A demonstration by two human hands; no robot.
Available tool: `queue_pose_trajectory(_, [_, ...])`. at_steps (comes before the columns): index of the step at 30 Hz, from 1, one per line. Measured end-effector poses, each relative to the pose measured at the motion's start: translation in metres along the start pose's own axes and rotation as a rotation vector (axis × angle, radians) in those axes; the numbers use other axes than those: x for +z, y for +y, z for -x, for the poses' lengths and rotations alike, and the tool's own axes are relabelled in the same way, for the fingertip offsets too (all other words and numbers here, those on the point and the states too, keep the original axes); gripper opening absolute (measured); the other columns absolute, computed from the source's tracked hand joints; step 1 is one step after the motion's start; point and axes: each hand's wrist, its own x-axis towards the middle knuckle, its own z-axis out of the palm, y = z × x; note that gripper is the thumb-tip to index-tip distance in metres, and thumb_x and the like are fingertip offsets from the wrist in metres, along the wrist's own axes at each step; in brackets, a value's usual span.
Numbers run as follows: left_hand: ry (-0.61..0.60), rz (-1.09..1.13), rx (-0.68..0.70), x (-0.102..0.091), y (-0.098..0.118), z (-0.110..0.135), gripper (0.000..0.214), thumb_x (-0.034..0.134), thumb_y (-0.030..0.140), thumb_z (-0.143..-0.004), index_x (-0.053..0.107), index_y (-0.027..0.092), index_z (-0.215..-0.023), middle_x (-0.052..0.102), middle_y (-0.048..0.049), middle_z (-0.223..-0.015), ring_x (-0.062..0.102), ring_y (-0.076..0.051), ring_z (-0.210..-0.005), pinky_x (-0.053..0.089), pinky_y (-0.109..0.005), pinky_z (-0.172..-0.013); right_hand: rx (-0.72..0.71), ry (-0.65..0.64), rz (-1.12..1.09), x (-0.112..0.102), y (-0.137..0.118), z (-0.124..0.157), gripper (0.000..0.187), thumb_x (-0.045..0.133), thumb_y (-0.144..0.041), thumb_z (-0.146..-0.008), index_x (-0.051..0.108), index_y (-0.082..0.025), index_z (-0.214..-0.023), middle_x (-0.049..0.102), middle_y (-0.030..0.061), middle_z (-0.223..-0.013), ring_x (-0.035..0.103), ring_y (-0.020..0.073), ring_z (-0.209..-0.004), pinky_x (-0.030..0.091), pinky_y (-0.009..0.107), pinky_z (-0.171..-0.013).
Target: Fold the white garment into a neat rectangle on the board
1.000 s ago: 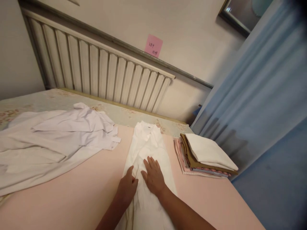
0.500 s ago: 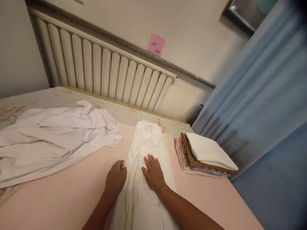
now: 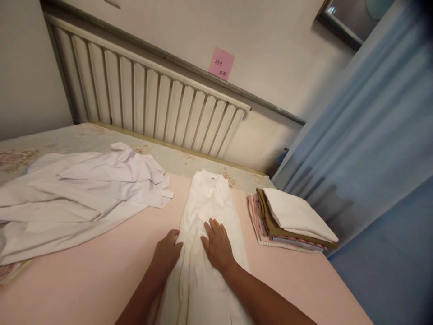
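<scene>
A white shirt (image 3: 209,203), folded into a long narrow strip, runs from its collar at the far end down to the bottom of the view. My right hand (image 3: 218,243) lies flat on its middle with the fingers spread. At the strip's left edge is my left hand (image 3: 169,253), its fingers curled and the thumb against the cloth. That edge appears to be held between thumb and fingers, though the fingertips are partly hidden. Creases run lengthwise down the shirt between my hands.
Loose white garments (image 3: 84,194) lie heaped to the left on the pink sheet (image 3: 115,266). A stack of folded clothes (image 3: 294,216) sits at the right, near the blue curtain (image 3: 368,122). A radiator (image 3: 155,104) stands along the wall behind.
My left hand has shifted slightly to the right, and its thumb and index finger have parted at the shirt's edge. My right hand stays flat on the shirt.
</scene>
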Motion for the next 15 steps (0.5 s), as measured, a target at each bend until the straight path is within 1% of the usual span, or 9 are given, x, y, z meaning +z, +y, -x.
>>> queue_pose_trajectory(2, [-0.013,-0.017,0.035,0.0012,-0.0020,-0.0010,0.038,0.049,0.015,-0.076,0.058,0.018,-0.113,0.070,-0.0061,-0.097,0.063,-0.021,-0.096,0.044,-0.029,-0.081,-0.002,0.009,0.005,0.0009,0.0003,0.0001,0.045,0.042,-0.032,-0.095,0.045,-0.020,-0.138,0.043,0.0098,-0.146,0.032,0.0245,-0.138,0.025,0.049,-0.113])
queue_pose_trajectory(4, [-0.015,-0.029,0.054,0.0018,-0.0041,-0.0018,0.041,0.048,0.013,-0.076,0.057,0.018,-0.115,0.070,-0.0062,-0.099,0.063,-0.021,-0.097,0.044,-0.029,-0.081,-0.001,0.007,0.010,0.0016,0.0005,0.0001,0.045,0.041,-0.033,-0.095,0.045,-0.020,-0.138,0.042,0.0101,-0.146,0.032,0.0244,-0.138,0.025,0.049,-0.113])
queue_pose_trajectory(9, [-0.013,-0.056,0.053,0.0014,-0.0060,-0.0032,0.041,0.046,0.015,-0.078,0.055,0.017,-0.118,0.070,-0.0070,-0.099,0.062,-0.022,-0.098,0.043,-0.030,-0.082,0.012,-0.008,0.011,0.0026,0.0011,-0.0001,0.045,0.041,-0.034,-0.095,0.045,-0.020,-0.138,0.041,0.0103,-0.147,0.031,0.0247,-0.139,0.024,0.048,-0.113])
queue_pose_trajectory(15, [-0.032,-0.056,0.023,-0.0012,-0.0010,-0.0004,0.041,0.044,0.019,-0.081,0.053,0.016,-0.120,0.069,-0.0071,-0.098,0.062,-0.023,-0.101,0.044,-0.030,-0.081,-0.007,0.030,0.019,0.0035,0.0021,-0.0002,0.044,0.042,-0.033,-0.095,0.046,-0.020,-0.137,0.043,0.0108,-0.145,0.033,0.0250,-0.137,0.027,0.049,-0.112])
